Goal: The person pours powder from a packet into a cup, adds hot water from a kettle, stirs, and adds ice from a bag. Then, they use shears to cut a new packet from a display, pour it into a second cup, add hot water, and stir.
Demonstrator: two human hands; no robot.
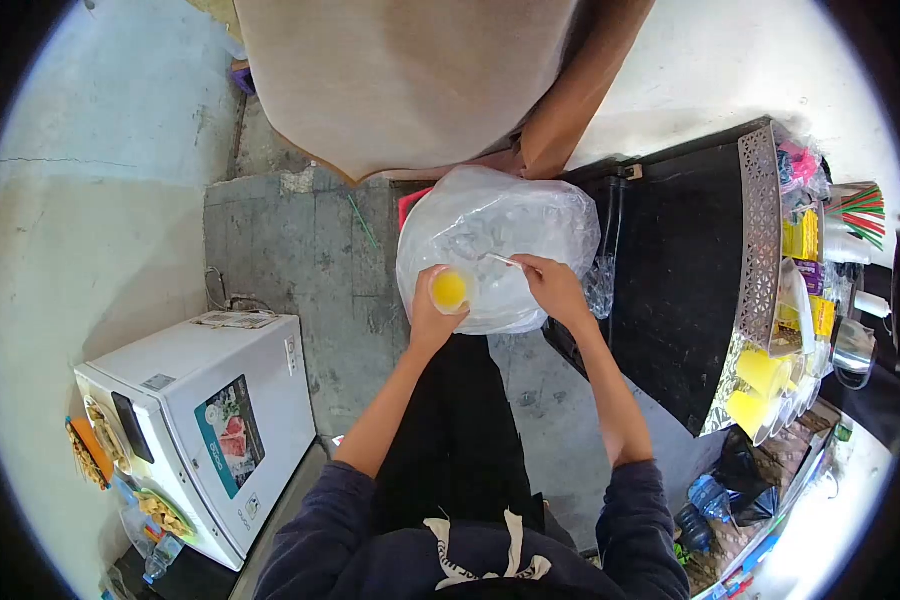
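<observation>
In the head view my left hand (433, 322) is wrapped round a clear cup (450, 290) with something yellow in it. My right hand (553, 287) is closed on the handle of a small pale utensil (500, 259), which looks like a spoon. Its tip lies over a large clear plastic bag (540, 215). The bag's mouth is spread wide, and whitish, clear lumps show inside. The cup is over the near left part of the bag. A bit of red (410, 205) shows at the bag's left edge.
A white appliance (220, 400) stands at the left, with a phone and food on it. At the right is a black counter (678, 290) with yellow cups (765, 372) and straws (860, 215). A pale board-like surface (400, 80) and another person's arm (585, 95) are beyond the bag.
</observation>
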